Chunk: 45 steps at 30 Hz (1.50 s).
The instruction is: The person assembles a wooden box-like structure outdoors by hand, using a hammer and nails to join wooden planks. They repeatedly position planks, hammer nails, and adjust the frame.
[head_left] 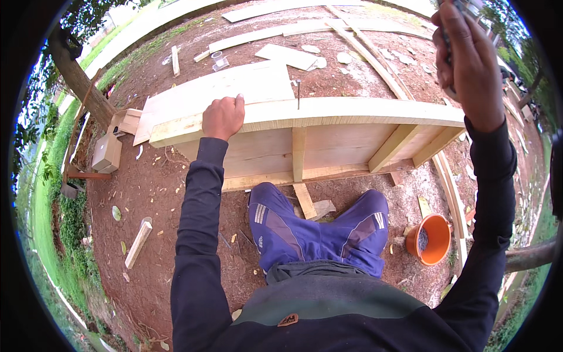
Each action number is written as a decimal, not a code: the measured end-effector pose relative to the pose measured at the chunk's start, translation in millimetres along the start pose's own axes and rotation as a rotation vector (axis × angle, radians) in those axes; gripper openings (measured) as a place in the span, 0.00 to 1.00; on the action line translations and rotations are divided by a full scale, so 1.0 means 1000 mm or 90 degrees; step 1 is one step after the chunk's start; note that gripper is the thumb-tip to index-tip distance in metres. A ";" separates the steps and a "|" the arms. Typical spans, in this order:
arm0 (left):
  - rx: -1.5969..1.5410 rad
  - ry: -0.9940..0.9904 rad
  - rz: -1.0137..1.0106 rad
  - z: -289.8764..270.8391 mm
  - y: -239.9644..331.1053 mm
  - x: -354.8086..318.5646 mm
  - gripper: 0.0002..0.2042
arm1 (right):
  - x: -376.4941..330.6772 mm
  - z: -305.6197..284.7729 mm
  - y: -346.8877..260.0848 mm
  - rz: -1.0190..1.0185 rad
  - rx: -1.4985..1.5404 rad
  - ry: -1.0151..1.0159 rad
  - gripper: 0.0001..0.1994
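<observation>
My left hand (223,118): closed on wooden frame (363,111), fingertips hidden.
Nail (299,95): right of it.
My right hand (467,64): clenched around tool (469,7), cut off above.

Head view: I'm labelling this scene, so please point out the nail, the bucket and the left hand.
Nail (299,96): head view, middle of its shank.
Bucket (440,237): head view, its orange wall.
Left hand (223,118): head view, back of it.

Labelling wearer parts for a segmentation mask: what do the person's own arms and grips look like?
Left grip and right grip are bare human hands, ungloved. Long, close-fitting sleeves, black to very dark navy, cover both arms to the wrist: left sleeve, right sleeve. No sleeve markings or cables visible.
</observation>
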<state>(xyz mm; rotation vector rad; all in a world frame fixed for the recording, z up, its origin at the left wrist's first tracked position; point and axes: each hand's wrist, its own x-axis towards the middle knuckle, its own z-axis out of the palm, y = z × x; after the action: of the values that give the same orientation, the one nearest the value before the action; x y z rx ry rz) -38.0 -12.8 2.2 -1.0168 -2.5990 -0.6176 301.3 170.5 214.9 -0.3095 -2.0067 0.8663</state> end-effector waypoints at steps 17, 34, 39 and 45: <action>-0.006 -0.005 -0.017 0.002 0.014 0.005 0.24 | 0.019 -0.048 0.013 -0.155 -0.083 0.034 0.15; 0.007 -0.027 -0.033 0.002 0.003 0.004 0.24 | -0.023 0.008 0.020 -0.217 -0.044 0.111 0.14; 0.017 -0.020 -0.036 0.000 0.001 0.008 0.24 | -0.092 0.030 0.060 -0.076 -0.366 -0.352 0.14; 0.021 -0.030 -0.038 -0.001 -0.002 0.006 0.24 | -0.012 -0.019 -0.013 -0.105 -0.097 -0.048 0.14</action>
<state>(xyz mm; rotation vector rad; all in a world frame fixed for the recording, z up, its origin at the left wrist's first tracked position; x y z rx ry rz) -44.0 -10.8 4.9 -0.9574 -2.6805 -0.5705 325.0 163.9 222.6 -0.1957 -2.1390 0.6323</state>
